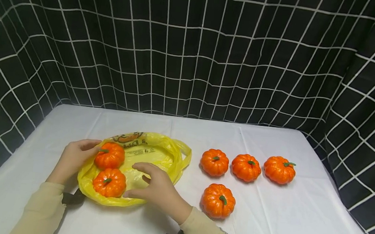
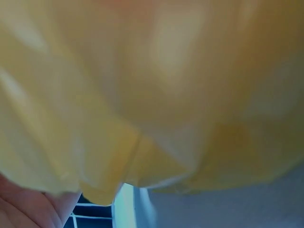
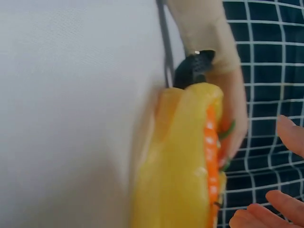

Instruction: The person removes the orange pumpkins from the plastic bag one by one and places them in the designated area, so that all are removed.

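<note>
A yellow plastic bag [image 1: 156, 161] lies on the table with its mouth spread, printing visible on its far wall. Two small orange pumpkins with green stems sit inside at the left: a far pumpkin [image 1: 111, 157] and a near pumpkin [image 1: 110, 185]. My left hand [image 1: 76, 156] holds the bag's left rim beside the far pumpkin; its fingertips are partly hidden. In the left wrist view, the bag's wall [image 2: 156, 118] fills most of the picture. Over the bag's near right part, my right hand [image 1: 156, 186] has thumb and fingers spread, holding nothing, near the near pumpkin.
Right of the bag, three pumpkins stand in a row: one [image 1: 214, 163], a middle one [image 1: 246, 168] and a right one [image 1: 279, 170]. Another pumpkin [image 1: 218, 201] sits closer to me. A white cloth covers the table [image 1: 265, 220]; black gridded curtain [image 1: 193, 50] surrounds it.
</note>
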`<state>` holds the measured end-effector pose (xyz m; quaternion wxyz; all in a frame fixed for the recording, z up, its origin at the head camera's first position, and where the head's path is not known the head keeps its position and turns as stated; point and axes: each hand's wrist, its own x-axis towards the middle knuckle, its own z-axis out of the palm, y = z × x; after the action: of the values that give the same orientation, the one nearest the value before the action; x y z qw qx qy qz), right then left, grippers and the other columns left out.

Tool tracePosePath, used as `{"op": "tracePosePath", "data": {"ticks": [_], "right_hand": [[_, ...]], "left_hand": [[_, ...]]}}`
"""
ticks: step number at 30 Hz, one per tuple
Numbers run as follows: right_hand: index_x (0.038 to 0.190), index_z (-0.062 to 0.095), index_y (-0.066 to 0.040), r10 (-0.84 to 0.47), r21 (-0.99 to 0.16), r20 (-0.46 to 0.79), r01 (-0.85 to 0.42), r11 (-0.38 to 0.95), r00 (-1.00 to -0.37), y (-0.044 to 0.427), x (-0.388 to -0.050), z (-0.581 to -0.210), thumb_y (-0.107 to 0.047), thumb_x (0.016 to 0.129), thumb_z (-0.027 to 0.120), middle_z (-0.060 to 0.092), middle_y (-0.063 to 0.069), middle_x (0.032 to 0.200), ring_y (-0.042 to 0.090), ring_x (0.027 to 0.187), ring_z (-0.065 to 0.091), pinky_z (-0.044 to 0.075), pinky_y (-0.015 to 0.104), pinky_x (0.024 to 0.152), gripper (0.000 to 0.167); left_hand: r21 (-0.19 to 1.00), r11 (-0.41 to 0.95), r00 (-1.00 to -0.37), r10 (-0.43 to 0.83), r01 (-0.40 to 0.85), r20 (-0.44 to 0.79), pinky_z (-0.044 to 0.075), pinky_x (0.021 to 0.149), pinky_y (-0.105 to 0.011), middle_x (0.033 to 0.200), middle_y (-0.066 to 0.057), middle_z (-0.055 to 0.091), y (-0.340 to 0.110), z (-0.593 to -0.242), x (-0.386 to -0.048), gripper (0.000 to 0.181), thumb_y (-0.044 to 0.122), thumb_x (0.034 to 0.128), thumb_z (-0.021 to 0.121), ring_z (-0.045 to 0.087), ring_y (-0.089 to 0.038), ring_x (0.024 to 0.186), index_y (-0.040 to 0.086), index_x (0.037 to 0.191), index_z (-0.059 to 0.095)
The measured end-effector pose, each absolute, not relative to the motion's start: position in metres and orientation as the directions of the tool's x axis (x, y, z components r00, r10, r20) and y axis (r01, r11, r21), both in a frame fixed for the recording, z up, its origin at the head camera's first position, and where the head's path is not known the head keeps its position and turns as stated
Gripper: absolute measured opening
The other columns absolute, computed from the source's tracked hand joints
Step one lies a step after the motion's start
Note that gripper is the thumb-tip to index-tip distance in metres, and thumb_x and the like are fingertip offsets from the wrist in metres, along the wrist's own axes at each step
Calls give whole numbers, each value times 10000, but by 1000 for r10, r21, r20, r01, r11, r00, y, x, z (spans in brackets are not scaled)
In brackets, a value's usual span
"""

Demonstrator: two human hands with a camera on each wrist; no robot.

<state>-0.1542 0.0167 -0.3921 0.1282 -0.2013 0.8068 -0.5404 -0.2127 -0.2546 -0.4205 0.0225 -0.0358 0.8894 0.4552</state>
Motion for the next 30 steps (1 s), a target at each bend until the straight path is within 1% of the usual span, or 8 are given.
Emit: {"op": "tracePosePath", "data": {"ticks": [4,9,17,22,30], "right_hand": [[1337,587,-28,-469,-923,3,-183,339,-883,3,-157,-400,-145,753,866,578,110,1416,259,1347,518,496,349,1075,658],[1349,578,-30,-462,-921,-39,-148,361,-886,-12,-161,-405,-187,769,858,583,92,1408,257,1333,527,498,348,1076,663],[1346,595,-66,-409,-876,-101,-114,468,-907,-28,-164,-408,-268,759,869,606,77,1388,241,1288,566,518,351,1048,679],[1342,604,-89,-398,-859,-129,-99,503,-908,-33,-165,-411,-297,745,878,610,59,1385,216,1303,552,474,362,1097,689],[1311,618,-42,-384,-855,-118,-103,509,-916,-39,-165,-417,-277,730,890,632,86,1354,233,1276,576,484,345,1082,684]], "left_hand": [[806,585,-996,-45,-86,-73,470,1088,-501,1400,-254,567,-254,-420,-212,511,354,1015,525,501,-405,1330,-9,1374,559],[813,574,-996,-42,-92,-83,486,1074,-476,1410,-250,560,-254,-420,-211,519,363,1016,522,498,-395,1335,-4,1382,552],[811,579,-996,-38,-86,-79,465,1092,-497,1405,-262,559,-255,-420,-210,513,344,1020,518,486,-407,1342,-17,1384,546],[810,582,-997,-34,-76,-69,469,1088,-498,1395,-258,570,-255,-420,-211,512,346,1019,521,497,-402,1333,-16,1380,551],[810,580,-996,-36,-85,-80,468,1090,-499,1404,-259,561,-254,-419,-210,513,346,1021,514,491,-403,1336,-14,1385,546]]}}
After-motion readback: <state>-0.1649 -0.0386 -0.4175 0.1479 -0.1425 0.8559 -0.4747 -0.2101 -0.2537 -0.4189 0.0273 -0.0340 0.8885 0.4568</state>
